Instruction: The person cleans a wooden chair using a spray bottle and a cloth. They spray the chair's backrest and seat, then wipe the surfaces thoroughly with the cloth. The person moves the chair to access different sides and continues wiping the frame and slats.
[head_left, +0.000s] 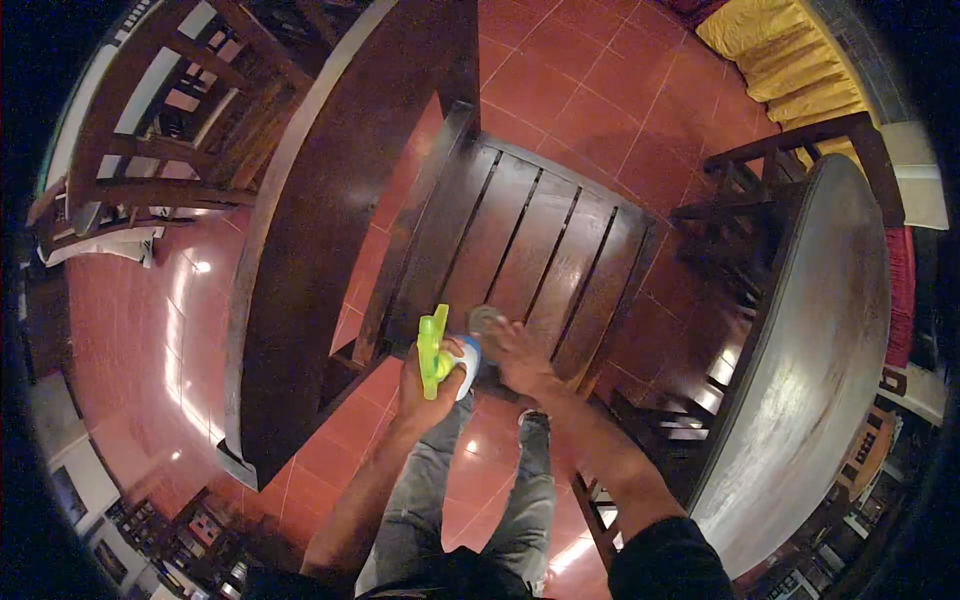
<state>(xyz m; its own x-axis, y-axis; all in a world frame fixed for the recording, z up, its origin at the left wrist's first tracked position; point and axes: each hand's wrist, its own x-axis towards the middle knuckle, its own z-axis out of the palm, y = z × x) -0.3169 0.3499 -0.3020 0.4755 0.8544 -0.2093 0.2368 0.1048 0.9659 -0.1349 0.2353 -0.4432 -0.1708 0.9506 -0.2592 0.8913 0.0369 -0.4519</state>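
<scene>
A spray bottle with a bright green-yellow trigger head and a white and blue body is gripped in my left hand. My right hand is stretched over the near end of a dark wooden slatted bench seat. Under its fingertips is a grey-green cloth or pad, somewhat blurred, which lies against the slats. The two hands are close together, the bottle just left of the cloth. Light glints off the varnished slats.
A tall dark wooden backrest rises along the seat's left side. To the right stands a table with a shiny rounded top, with dark chairs beside it. Red floor tiles surround the bench. Yellow fabric hangs at upper right.
</scene>
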